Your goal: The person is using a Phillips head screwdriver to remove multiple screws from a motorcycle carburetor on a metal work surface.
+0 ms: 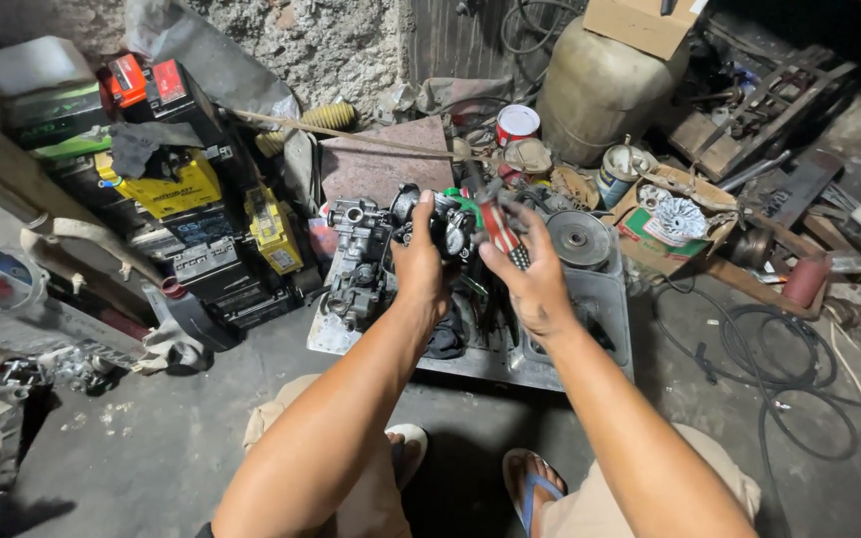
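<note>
Two hands: left hand (421, 261), right hand (533, 284). One dark metal engine part (442, 227) in the left; one red-handled tool (499, 227) in the right. One grey tray (590, 309) beneath both. Two sandals (528, 486) below. One cream canister (605, 85) beyond the right.

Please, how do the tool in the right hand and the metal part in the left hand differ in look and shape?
The screwdriver in the right hand is slim and long, with a red and white striped handle; the carburetor part in the left hand is bulky, dark and irregular. The screwdriver is pinched by the fingers and stands tilted; the carburetor part is wrapped in the fist. Both are held up above the grey tray.
</note>
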